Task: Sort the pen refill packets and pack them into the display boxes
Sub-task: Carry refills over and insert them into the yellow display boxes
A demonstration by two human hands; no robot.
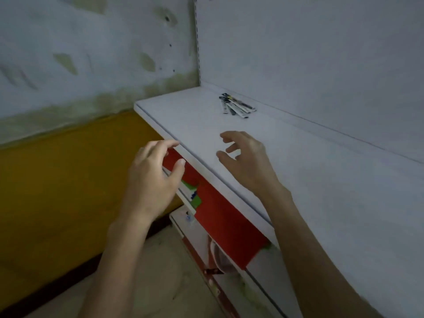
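Observation:
A small fan of pen refill packets (236, 105), thin white and dark strips, lies near the back of a white shelf (309, 168). My right hand (245, 159) hovers over the shelf, short of the packets, with its fingers loosely spread and holding nothing. My left hand (156, 173) hangs just off the shelf's front edge, fingers relaxed and empty. Below the shelf stands a red box (220, 216) with green and white packaging (195, 196) beside it, partly hidden by the shelf and my left hand.
The shelf's white back panel (309, 53) rises behind the packets. A stained wall (91, 53) and a yellow panel (57, 191) are to the left. Lower shelves (229, 267) hold more items, and the floor (165, 271) lies below.

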